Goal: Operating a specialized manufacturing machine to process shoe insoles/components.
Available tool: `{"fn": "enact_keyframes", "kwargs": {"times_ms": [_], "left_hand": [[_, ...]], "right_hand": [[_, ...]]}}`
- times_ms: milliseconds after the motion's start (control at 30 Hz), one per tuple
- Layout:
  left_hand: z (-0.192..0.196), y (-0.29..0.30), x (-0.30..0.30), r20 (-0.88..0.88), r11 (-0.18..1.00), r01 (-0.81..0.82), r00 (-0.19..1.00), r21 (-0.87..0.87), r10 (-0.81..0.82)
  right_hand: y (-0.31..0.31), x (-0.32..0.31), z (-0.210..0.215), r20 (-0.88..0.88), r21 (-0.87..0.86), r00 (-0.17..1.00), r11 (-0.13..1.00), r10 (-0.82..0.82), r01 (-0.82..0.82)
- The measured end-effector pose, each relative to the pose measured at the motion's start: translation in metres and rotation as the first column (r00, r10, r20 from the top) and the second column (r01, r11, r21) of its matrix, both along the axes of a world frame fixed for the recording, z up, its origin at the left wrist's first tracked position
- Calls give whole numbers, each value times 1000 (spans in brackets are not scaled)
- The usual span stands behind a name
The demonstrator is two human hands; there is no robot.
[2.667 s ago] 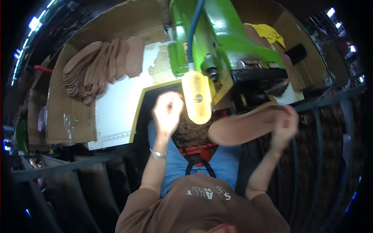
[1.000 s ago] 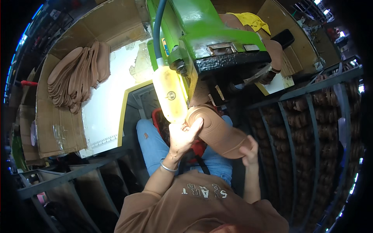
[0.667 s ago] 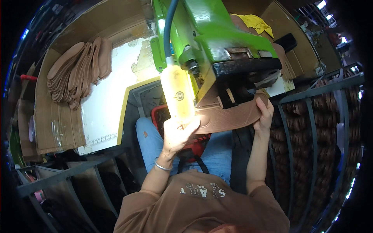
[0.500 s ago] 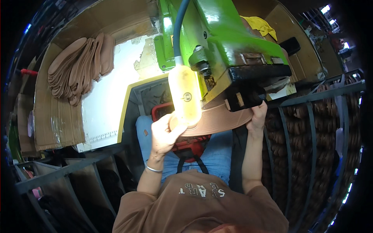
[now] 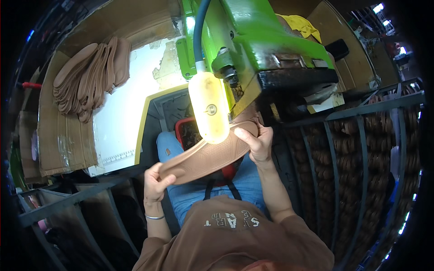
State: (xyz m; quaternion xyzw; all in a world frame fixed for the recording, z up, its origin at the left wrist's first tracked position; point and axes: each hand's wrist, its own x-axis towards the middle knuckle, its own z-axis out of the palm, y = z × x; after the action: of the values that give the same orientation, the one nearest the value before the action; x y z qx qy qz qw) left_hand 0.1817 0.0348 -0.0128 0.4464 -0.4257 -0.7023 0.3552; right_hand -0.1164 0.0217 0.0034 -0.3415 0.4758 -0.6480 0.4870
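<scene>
A brown shoe sole (image 5: 205,158) lies tilted across my lap, tread side up. My left hand (image 5: 156,183) grips its lower left end. My right hand (image 5: 255,141) grips its upper right end, close under the dark head of the green machine (image 5: 253,43). A yellowish lamp cover (image 5: 209,107) hangs from the machine right over the middle of the sole and hides part of it.
A stack of brown soles (image 5: 88,74) rests on cardboard (image 5: 63,135) at the upper left. Metal racks (image 5: 361,149) packed with more soles stand on my right. A red bin (image 5: 185,131) sits between my knees. Dark metal rails (image 5: 68,198) cross at the lower left.
I brought the sole in from my right and up under the machine head. It has now swung down at its left end, with my left hand moved lower and left.
</scene>
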Motion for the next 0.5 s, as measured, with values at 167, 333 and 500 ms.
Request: {"fn": "enact_keyframes", "kwargs": {"times_ms": [167,333,500], "left_hand": [[2,-6,-48,120,881,436,899,-182,-420],[26,-37,-150,176,919,189,975,-346,-134],[26,-40,-168,266,914,155,963,-376,-54]], "right_hand": [[-3,-2,8,-180,38,980,996,90,-84],[7,-1,1,-266,14,964,1000,-2,6],[85,-5,-40,-58,208,968,951,246,-229]]}}
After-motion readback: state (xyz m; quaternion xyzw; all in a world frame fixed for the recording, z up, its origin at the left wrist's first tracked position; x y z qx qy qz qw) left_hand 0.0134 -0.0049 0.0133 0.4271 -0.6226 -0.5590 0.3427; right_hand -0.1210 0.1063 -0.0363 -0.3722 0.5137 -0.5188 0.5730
